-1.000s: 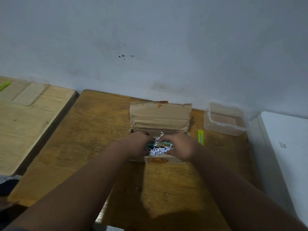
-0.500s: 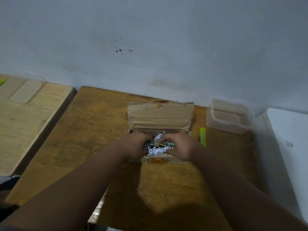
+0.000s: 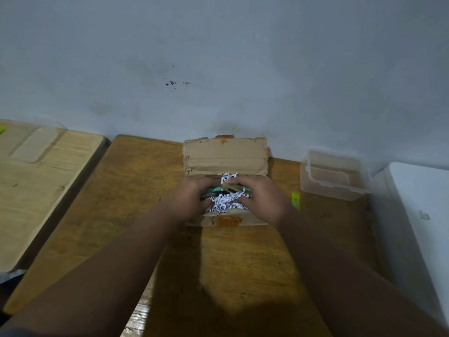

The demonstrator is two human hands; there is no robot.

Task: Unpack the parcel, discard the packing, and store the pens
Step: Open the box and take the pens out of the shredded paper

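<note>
An opened cardboard parcel lies on the wooden table, its lid flap folded back toward the wall. Inside it is white shredded paper packing with green and dark pen ends showing above it. My left hand and my right hand are both inside the box, fingers curled around the bundle of shredded paper and pens from either side. The lower part of the bundle is hidden by my hands.
A clear plastic container stands open at the right by the wall. A yellow-green utility knife lies between it and the parcel. A lighter wooden board is at the left, a white surface at the right.
My hands have closed in around the paper and pens and the bundle sits slightly higher in the box. The camera has shifted a little.
</note>
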